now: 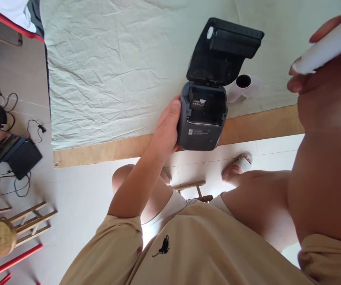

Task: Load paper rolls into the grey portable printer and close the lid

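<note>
The black printer [201, 136] is near the frame's centre, towards one o'clock, over the front edge of the worktop [107, 155], its lid [226, 51] swung open towards twelve. The left hand [168, 126] grips its nine o'clock side, thumb on the rim; at two o'clock in the frame, the right hand's fingers are closed around a white tube [333, 43]. A white object with a dark round end [244, 87] is beside the printer at its two o'clock; pale cloth [107, 71] covers the worktop.

With the printer's six o'clock end beyond the edge, a loose left grip could let it tip to the floor [81, 206]; a knock could swing the lid shut. Inside is a small printed label [199, 103], and a Bluetooth-like mark [190, 132] is on the front; the wording is too small to read, and no brand is legible
</note>
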Tool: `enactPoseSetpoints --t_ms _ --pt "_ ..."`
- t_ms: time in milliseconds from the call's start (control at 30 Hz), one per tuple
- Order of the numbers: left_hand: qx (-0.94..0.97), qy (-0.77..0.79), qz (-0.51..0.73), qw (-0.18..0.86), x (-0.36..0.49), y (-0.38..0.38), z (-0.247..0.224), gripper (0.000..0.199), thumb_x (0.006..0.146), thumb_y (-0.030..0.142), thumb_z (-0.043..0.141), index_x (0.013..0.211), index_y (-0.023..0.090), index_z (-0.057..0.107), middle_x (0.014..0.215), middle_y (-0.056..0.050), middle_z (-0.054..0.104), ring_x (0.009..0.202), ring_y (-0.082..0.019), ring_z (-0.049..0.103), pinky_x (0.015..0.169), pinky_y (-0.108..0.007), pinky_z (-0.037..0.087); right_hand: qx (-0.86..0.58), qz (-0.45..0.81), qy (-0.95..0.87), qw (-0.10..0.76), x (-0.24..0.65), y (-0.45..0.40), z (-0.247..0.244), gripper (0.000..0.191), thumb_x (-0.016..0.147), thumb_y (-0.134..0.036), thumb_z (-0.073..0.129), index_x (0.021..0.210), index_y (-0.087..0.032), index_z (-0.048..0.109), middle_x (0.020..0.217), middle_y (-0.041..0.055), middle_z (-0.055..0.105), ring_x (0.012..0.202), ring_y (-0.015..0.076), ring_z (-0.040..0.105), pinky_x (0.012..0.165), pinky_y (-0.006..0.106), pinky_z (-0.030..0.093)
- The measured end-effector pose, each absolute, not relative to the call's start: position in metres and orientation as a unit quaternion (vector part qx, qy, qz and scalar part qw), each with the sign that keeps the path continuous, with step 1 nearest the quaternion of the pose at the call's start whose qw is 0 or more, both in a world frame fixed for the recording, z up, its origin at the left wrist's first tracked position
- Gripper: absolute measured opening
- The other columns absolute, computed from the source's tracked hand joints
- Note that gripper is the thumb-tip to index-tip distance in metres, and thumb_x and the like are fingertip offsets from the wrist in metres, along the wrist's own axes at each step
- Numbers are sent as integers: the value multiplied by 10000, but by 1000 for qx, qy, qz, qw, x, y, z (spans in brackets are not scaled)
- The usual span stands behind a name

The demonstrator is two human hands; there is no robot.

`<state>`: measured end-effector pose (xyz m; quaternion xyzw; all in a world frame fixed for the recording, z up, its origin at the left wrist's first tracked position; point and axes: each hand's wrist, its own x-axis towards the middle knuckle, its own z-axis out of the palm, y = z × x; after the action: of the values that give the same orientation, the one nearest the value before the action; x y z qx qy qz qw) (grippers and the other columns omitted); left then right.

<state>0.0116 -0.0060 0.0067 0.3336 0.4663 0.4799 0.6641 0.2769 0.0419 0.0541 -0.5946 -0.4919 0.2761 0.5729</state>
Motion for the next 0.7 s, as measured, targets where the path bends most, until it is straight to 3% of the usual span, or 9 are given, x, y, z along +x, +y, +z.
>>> enactPoseSetpoints --t_ms 33,67,167,300,433,500,600,700 --pt "332 464 480 666 12 -6 7 546 1107 778 607 1226 290 818 1075 -5 887 859 -213 867 677 -316 704 -606 252 -457 600 285 49 42 331 742 -473 805 935 -305 593 722 -6 553 530 154 443 437 360 257" --pt "332 459 482 669 12 -5 6 531 1112 764 606 1219 287 814 1089 -8 891 869 -219 871 685 -324 710 -623 210 -465 593 292 54 31 283 763 -425 791 913 -309 581 742 0 558 537 145 435 456 363 297" --pt "333 444 490 672 11 -4 4 454 1137 683 607 1192 278 805 1051 -14 879 924 -236 884 718 -341 723 -696 125 -506 494 308 59 3 378 739 -278 890 888 -301 543 902 32 671 616 137 532 560 370 458" --pt "337 450 490 666 10 -3 3 427 1129 674 622 1170 287 798 956 -2 842 878 -229 868 691 -341 708 -727 83 -568 376 315 53 -5 517 662 -82 936 1081 -271 699 1197 101 786 969 245 751 794 413 579" --pt "335 464 488 659 11 -4 7 454 1103 727 650 1124 295 786 965 1 829 966 -239 862 808 -366 727 -743 100 -568 340 312 48 0 694 662 -37 898 1277 -302 715 1135 77 831 1062 287 742 952 470 591" --pt "334 471 490 653 11 -4 8 447 1113 715 643 1110 293 789 960 4 825 887 -206 834 726 -328 692 -736 95 -579 337 312 46 3 687 684 -69 866 1308 -303 702 1171 93 837 1092 310 741 982 492 580" --pt "330 471 501 647 11 -4 7 394 1149 627 620 1087 289 813 864 23 788 681 -140 740 549 -264 587 -645 24 -650 402 308 37 8 573 727 -102 754 1261 -304 711 1265 95 814 1171 340 762 1039 515 570" --pt "335 452 505 654 9 -3 4 365 1163 558 612 1037 279 812 839 29 767 639 -119 721 516 -240 566 -525 -40 -722 448 292 24 14 488 798 -133 691 1255 -294 743 1229 104 808 1223 381 770 1073 561 567"
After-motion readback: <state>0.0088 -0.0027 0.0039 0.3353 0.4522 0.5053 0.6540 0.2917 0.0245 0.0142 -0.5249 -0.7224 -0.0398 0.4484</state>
